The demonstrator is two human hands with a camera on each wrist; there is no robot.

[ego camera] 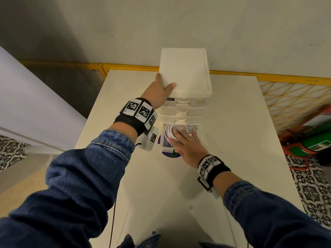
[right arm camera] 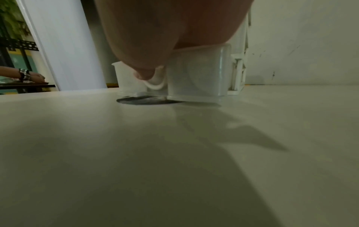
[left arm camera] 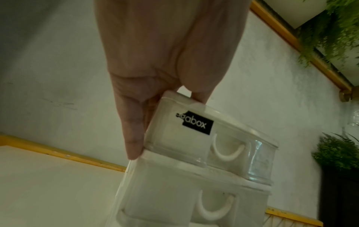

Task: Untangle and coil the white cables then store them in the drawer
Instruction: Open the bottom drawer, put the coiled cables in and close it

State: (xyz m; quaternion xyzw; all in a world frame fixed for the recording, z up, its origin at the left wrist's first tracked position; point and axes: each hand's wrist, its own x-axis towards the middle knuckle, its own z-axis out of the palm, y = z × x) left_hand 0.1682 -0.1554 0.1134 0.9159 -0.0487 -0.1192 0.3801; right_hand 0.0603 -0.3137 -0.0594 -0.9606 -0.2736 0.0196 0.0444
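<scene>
A white drawer unit (ego camera: 184,72) stands at the back of the cream table (ego camera: 232,149). My left hand (ego camera: 163,85) grips its top front-left corner, thumb on the lid and fingers down the side; the left wrist view shows this hand (left arm camera: 165,53) on the labelled unit (left arm camera: 194,138). The clear bottom drawer (ego camera: 165,149) is pulled out, with coiled white cables (ego camera: 170,130) inside. My right hand (ego camera: 188,145) lies flat over the coil, fingers straight. In the right wrist view its thumb (right arm camera: 144,75) touches the handle (right arm camera: 156,86) of the drawer (right arm camera: 196,73).
A purple disc (ego camera: 171,155) lies on the table under the drawer's front. A yellow rail (ego camera: 125,66) and lattice fence (ego camera: 286,97) run behind and to the right. Red and green items (ego camera: 308,142) sit on the floor at the right. Another person's hand (right arm camera: 37,77) shows far left.
</scene>
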